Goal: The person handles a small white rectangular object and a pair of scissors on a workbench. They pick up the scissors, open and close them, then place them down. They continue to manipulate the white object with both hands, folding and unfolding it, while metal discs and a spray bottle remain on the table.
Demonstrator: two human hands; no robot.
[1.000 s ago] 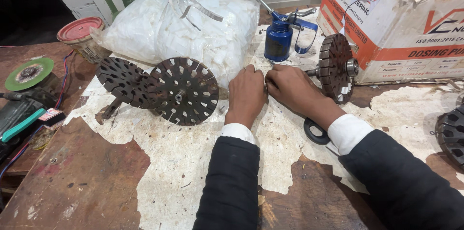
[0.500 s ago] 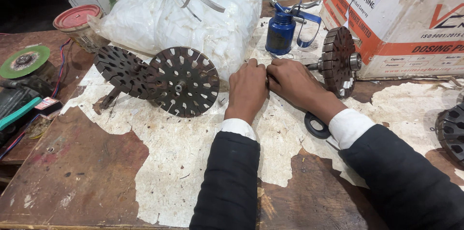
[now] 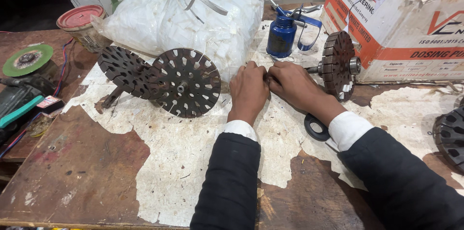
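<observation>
Head view: over the last second the two hands have barely shifted; they stay knuckle to knuckle on the surface (image 3: 96,181), while the camera has drifted a little nearer. The left hand (image 3: 249,90) is curled into a loose fist, fingers tucked under. The right hand (image 3: 295,87) is curled too, its fingertips meeting the left's. Whatever they pinch between them is hidden, so I cannot tell what it is or whether either hand is clamped on it. Both rest on torn white paper (image 3: 193,148), just in front of the plastic bag (image 3: 183,17) of white pieces. A slotted disc (image 3: 186,82) stands to the left, a rotor (image 3: 338,65) on its shaft just right of the right hand, and a blue oil can (image 3: 282,36) behind. Such stillness suggests fine finger work going on, not a reach.
</observation>
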